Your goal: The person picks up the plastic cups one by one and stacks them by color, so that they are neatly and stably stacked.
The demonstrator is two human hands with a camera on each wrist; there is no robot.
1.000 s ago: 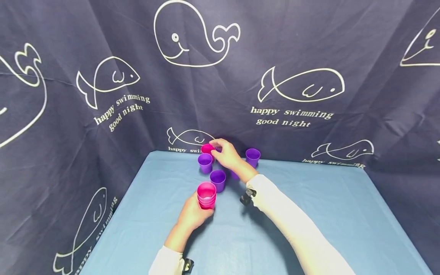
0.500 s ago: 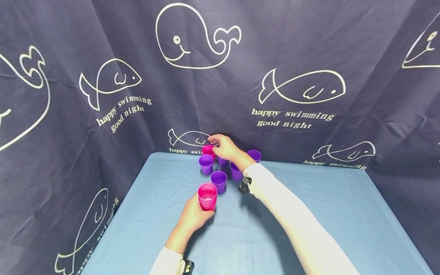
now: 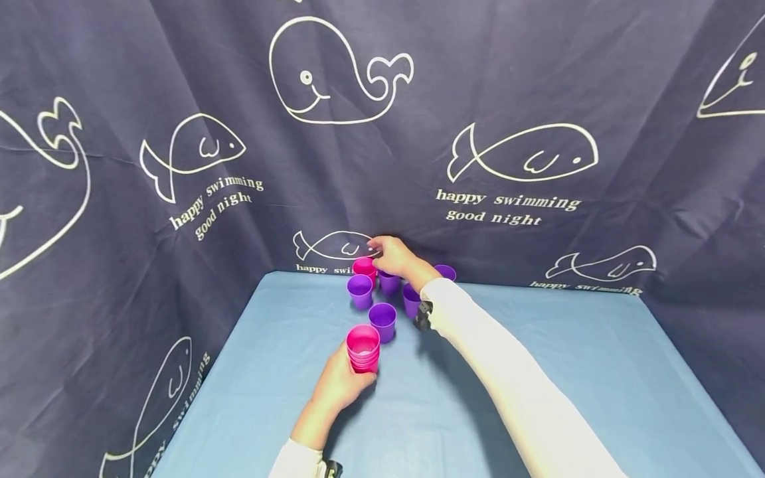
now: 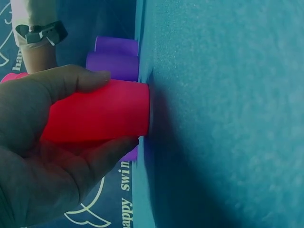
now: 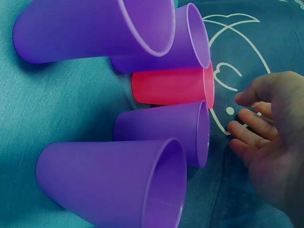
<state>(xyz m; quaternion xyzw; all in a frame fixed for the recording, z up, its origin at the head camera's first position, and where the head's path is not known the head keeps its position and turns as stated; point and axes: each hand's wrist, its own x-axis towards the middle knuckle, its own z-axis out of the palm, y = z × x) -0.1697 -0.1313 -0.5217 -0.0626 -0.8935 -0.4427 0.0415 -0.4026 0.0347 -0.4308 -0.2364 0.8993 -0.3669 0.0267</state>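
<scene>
My left hand point(image 3: 339, 383) grips a stack of pink cups point(image 3: 363, 355), mouths up, thumb on one side and fingers on the other. In the left wrist view the base of the pink stack point(image 4: 109, 109) is right at the tabletop. My right hand point(image 3: 399, 257) is raised at the back, just beyond the rims of a single pink cup point(image 3: 364, 267) and a purple cup point(image 3: 390, 284). Its fingers point(image 5: 254, 135) are loosely bent in the right wrist view, with nothing between them and a gap to the pink cup's rim.
More upright purple cups stand around: one point(image 3: 360, 293) before the single pink cup, one point(image 3: 383, 326) behind the held stack, one point(image 3: 411, 302) beside my right wrist, and one point(image 3: 445, 271) partly hidden by my forearm. A dark printed curtain point(image 3: 508, 79) rises behind the blue table point(image 3: 568, 372).
My right hand has come away from the single pink cup, moving slightly up and right, which uncovers the purple cup beside it. My left hand keeps its grip on the stack.
</scene>
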